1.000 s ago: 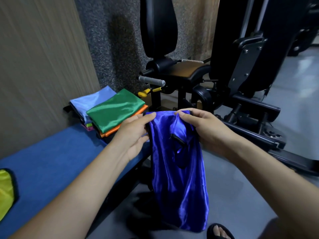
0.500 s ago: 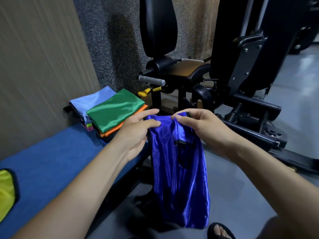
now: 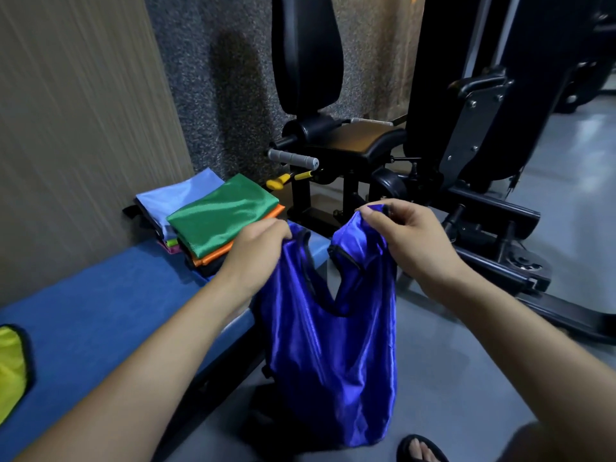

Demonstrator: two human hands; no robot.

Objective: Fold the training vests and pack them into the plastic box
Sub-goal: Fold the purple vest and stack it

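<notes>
A shiny royal-blue vest (image 3: 333,355) with black trim hangs in the air off the bench's edge, over the floor. My left hand (image 3: 256,251) pinches its left shoulder strap and my right hand (image 3: 406,235) pinches its right one, with the neck opening spread between them. On the blue bench (image 3: 100,308) behind my left hand lies a stack of folded vests with a green vest (image 3: 223,215) on top and an orange one under it. Beside that stack a light-blue folded vest (image 3: 176,198) tops a second pile. No plastic box is in view.
A yellow vest (image 3: 10,365) lies at the bench's near left end. A black gym machine (image 3: 366,148) with seat, pad and steel frame stands close behind and to the right. Grey floor lies below, with my sandalled foot (image 3: 420,450) at the bottom. A wall runs along the left.
My hands have moved apart, each with a shoulder strap, and the bunched vest has opened out to show its neck hole. The folded stacks have not moved.
</notes>
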